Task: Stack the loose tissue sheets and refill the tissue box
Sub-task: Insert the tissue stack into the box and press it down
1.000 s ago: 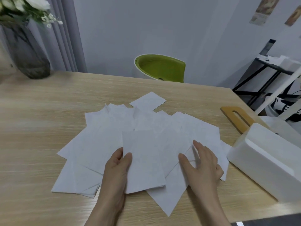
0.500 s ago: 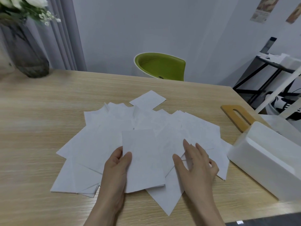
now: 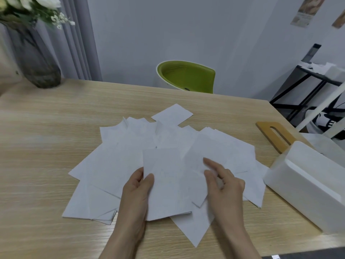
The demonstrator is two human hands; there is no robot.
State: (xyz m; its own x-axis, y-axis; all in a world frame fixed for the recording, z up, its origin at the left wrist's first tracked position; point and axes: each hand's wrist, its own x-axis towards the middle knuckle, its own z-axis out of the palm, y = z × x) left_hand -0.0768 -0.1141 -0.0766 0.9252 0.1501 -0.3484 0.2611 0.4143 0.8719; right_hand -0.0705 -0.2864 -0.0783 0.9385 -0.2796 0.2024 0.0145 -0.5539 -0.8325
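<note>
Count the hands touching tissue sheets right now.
2. The left hand grips the near stack of tissue sheets at its left edge; the right hand pinches a single tissue sheet just right of it.

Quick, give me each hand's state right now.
Left hand: pinching the small stack of tissue sheets.
Right hand: pinching one loose sheet, blurred.

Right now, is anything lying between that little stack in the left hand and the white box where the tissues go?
Only the right hand, lifting a sheet, and loose tissue sheets spread flat on the table. The white tissue box lies overturned; its wooden lid is off, behind it.
</note>
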